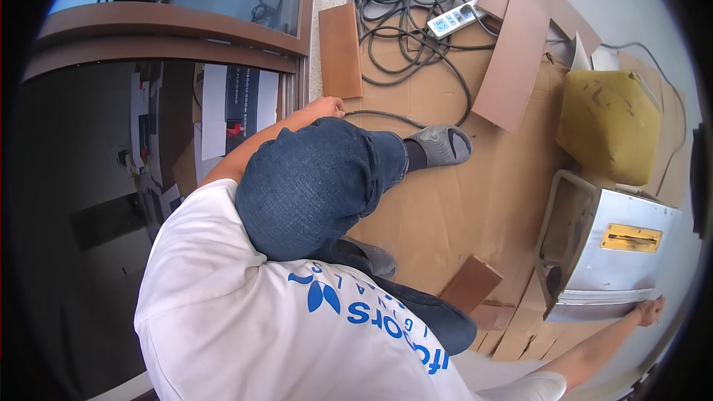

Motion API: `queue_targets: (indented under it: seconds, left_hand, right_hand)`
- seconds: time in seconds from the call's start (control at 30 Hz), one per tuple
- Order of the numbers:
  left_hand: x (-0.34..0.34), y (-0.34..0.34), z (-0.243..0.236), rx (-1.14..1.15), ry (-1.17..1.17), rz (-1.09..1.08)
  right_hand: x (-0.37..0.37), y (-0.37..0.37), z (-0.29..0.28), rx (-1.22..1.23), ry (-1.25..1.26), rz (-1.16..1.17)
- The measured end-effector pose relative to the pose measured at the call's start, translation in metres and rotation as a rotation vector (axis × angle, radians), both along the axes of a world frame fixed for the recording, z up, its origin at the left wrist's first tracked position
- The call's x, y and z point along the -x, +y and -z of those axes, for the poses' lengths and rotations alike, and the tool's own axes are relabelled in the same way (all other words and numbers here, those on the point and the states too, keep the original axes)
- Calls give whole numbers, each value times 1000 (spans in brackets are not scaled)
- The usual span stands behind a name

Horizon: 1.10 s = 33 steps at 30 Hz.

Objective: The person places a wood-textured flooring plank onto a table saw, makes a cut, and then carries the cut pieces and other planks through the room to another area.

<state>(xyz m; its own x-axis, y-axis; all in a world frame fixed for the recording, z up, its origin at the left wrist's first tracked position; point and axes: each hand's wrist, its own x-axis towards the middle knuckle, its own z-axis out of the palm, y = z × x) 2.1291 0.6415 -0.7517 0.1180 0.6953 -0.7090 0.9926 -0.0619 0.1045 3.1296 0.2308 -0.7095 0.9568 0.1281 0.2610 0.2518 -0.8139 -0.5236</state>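
My left hand (pixel 327 107) reaches past my bent knee to the window wall. Its fingers are curled at the end of a black cable (pixel 394 113), just below a short brown board (pixel 341 52). My knee hides part of that hand. Far to the right, my right hand (pixel 651 311) is closed at the lower right corner of a silver table saw (pixel 620 252), its fingertips small in view. A yellow insert with a dark slot is set in the saw's metal top, and a tubular frame shows at its side.
Coiled cable (pixel 405 0) and a white power strip (pixel 453 20) lie at the far side. Long brown boards (pixel 520 44) lean across cardboard (pixel 445 200). A yellow block-shaped object (pixel 609 126) stands beyond the saw. Board offcuts (pixel 471 284) lie nearer. A brown-framed window (pixel 163 37) borders the left.
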Motion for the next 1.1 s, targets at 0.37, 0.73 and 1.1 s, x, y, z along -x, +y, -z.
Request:
queue_targets:
  seconds: [0.37,0.73,1.1]
  left_hand:
    - [99,126,62,-377,-14,-638]
    - [52,146,100,-298,-244,-782]
    - [50,134,105,-290,-381,-791]
  right_hand:
    - [426,-225,110,74,718,95]
    - [489,-206,70,190,922,-50]
    - [552,-102,91,714,810,-411]
